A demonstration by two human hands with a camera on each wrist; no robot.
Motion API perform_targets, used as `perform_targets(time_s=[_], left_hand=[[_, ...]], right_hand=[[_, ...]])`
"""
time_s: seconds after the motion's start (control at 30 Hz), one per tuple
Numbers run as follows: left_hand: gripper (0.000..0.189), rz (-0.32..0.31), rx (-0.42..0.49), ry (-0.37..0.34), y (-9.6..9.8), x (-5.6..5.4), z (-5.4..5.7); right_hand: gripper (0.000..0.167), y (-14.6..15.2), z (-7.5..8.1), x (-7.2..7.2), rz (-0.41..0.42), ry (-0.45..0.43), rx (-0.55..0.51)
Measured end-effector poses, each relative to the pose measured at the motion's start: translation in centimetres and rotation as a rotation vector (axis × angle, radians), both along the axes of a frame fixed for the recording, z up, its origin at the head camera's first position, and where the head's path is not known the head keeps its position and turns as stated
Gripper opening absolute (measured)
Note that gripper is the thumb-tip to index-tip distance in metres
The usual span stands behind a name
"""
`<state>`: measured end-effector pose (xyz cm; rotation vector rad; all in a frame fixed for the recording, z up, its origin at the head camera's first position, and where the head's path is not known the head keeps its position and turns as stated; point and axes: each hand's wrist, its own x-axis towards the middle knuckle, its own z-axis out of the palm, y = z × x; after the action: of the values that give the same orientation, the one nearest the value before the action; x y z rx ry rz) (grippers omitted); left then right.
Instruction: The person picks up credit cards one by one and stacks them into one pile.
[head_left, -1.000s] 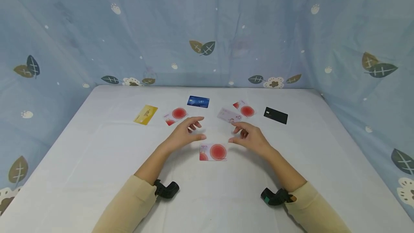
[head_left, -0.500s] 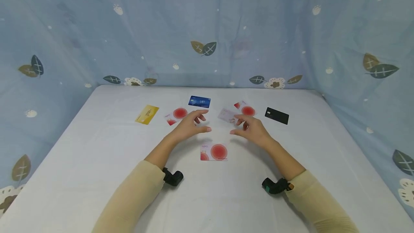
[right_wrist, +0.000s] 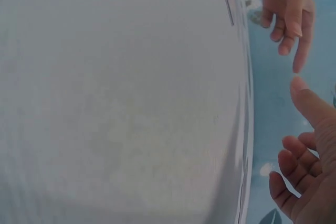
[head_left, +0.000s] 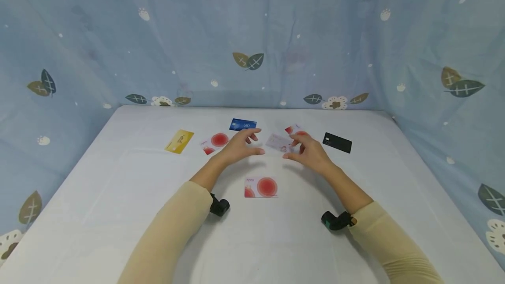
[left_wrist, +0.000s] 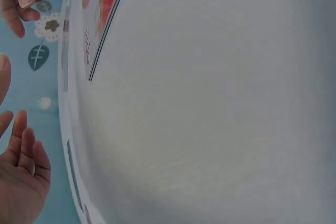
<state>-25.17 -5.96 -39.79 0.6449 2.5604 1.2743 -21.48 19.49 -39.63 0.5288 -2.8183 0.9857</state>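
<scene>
My left hand [head_left: 239, 146] hovers over the table with its fingers loosely bent, its fingertips just in front of a blue VIP card [head_left: 242, 124]. Opposite it, my right hand [head_left: 309, 152] is held in a like curve, fingertips overlapping the edge of a pale pinkish card [head_left: 279, 142] in the head view. Neither hand holds anything. A white card with a red circle [head_left: 261, 187] lies flat nearer the person, below the gap between the hands. Another red-circle card [head_left: 296, 129] is partly covered by the right fingers. In the left wrist view the left hand [left_wrist: 23, 177] shows bare fingers.
A third red-circle card [head_left: 214, 143] lies left of the left hand, with a gold card [head_left: 179, 141] farther left. A black card [head_left: 337, 142] rests right of the right hand. Blue patterned cloth [head_left: 252, 34] hangs behind the white table [head_left: 118, 187].
Both hands have moved forward, away from the person; the left has also shifted right, nearer the blue card. The cards have stayed in place.
</scene>
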Motion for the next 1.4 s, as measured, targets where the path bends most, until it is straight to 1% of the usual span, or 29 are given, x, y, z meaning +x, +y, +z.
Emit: perform_targets(time_s=[0.2,0.27,0.37,0.43,0.53,0.67,0.8,0.9,1.0,1.1,1.2,1.3,1.4], left_hand=[[0.073,0.019,-0.048,0.001,-0.2,-0.8,0.3],[0.075,0.009,-0.072,-0.002,-0.2,-1.1,0.5],[0.078,-0.015,-0.098,-0.002,0.1,-1.9,1.0],[0.079,-0.023,-0.114,-0.001,0.2,-2.4,1.3],[0.079,-0.019,-0.149,0.006,0.2,-3.3,1.8],[0.081,-0.013,-0.207,-0.001,-0.1,-4.1,1.9],[0.082,-0.012,-0.23,-0.012,-0.3,-4.6,1.8],[0.081,-0.008,-0.233,-0.024,-0.1,-5.0,1.4],[0.081,-0.011,-0.243,-0.041,0.3,-5.3,1.0],[0.081,-0.019,-0.267,-0.055,1.1,-5.3,0.8],[0.081,-0.026,-0.315,-0.065,2.1,-5.3,0.6],[0.08,-0.023,-0.359,-0.062,2.8,-5.3,0.5],[0.079,-0.035,-0.39,-0.046,3.7,-5.3,0.4]], right_hand=[[0.067,0.2,0.1,-0.3,-0.018,-0.013,-0.004],[0.066,0.3,0.1,-0.4,-0.037,-0.011,-0.003],[0.063,0.7,0.0,-0.5,-0.071,-0.003,0.007],[0.061,0.9,0.0,-0.5,-0.08,0.006,0.01],[0.061,1.1,0.0,-0.5,-0.073,0.018,0.019],[0.062,1.2,-0.1,-0.7,-0.068,-0.011,0.029],[0.065,1.3,-0.2,-1.0,-0.087,-0.067,0.061],[0.066,1.5,-0.2,-1.2,-0.102,-0.101,0.083],[0.067,1.6,-0.3,-1.5,-0.1,-0.119,0.101],[0.068,1.5,-0.5,-1.8,-0.078,-0.135,0.119],[0.069,1.3,-0.7,-2.2,-0.06,-0.158,0.145],[0.07,1.0,-0.7,-2.5,-0.046,-0.174,0.188],[0.071,0.9,-0.7,-2.7,-0.039,-0.181,0.227]])
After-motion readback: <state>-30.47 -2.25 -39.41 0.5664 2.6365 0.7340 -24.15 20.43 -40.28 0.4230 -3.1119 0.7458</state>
